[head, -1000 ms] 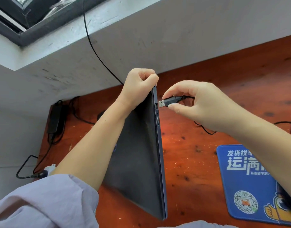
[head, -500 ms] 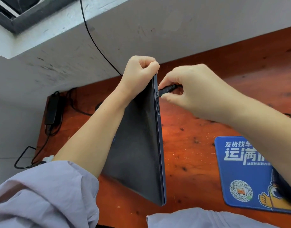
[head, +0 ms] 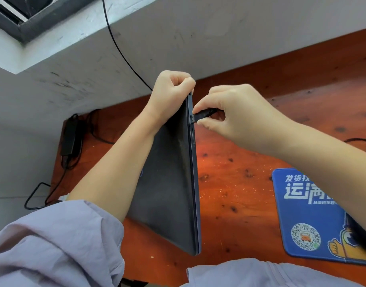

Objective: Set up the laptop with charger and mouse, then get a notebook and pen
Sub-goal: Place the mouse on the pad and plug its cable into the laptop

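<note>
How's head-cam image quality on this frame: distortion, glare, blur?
Head view: wide-angle bend, the wall ledge and desk edge slant strongly. Light is soft and even; mild sheen on the desk beside the laptop, no blown glare. Left hand, right hand and USB plug look sharp; the mouse pad print is readable but slightly soft near the edge.

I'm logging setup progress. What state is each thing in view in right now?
Laptop: closed, tipped up on edge.
USB plug: at the laptop's side port, metal tip partly showing.
Left hand: grips the laptop's top corner.
Right hand: pinches the plug.
Charger brick: lying at the desk's far left corner, cable attached.
Mouse pad: flat on the desk.
</note>
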